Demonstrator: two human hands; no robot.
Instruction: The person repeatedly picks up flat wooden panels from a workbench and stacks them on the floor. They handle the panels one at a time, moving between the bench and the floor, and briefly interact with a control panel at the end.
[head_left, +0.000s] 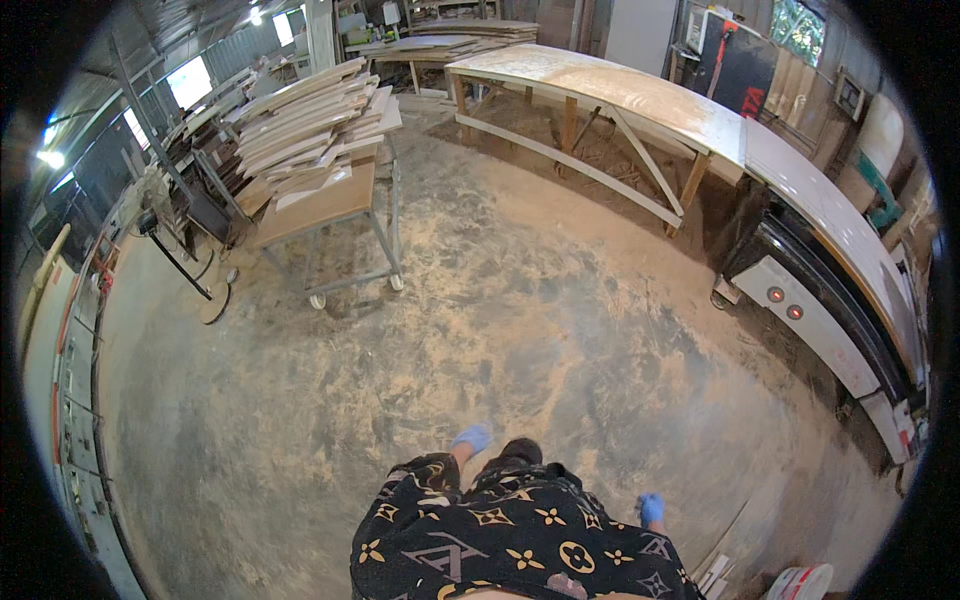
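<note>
My left hand, in a blue glove, hangs in front of my body over the floor. Its fingers look loosely stretched, and I see nothing in them. Lower and to the right, my right hand wears a matching blue glove beside my patterned black clothing. It appears small and foreshortened, so how its fingers are bent is unclear; no object shows in it. Neither hand touches anything around it. A dark shoe shows just right of my left hand on the dusty concrete floor.
Ahead left, a wheeled cart carries stacked boards. A long workbench curves along the far right, meeting a machine with two red-lit buttons. A white bucket and wood strips lie lower right. A black stand stands left.
</note>
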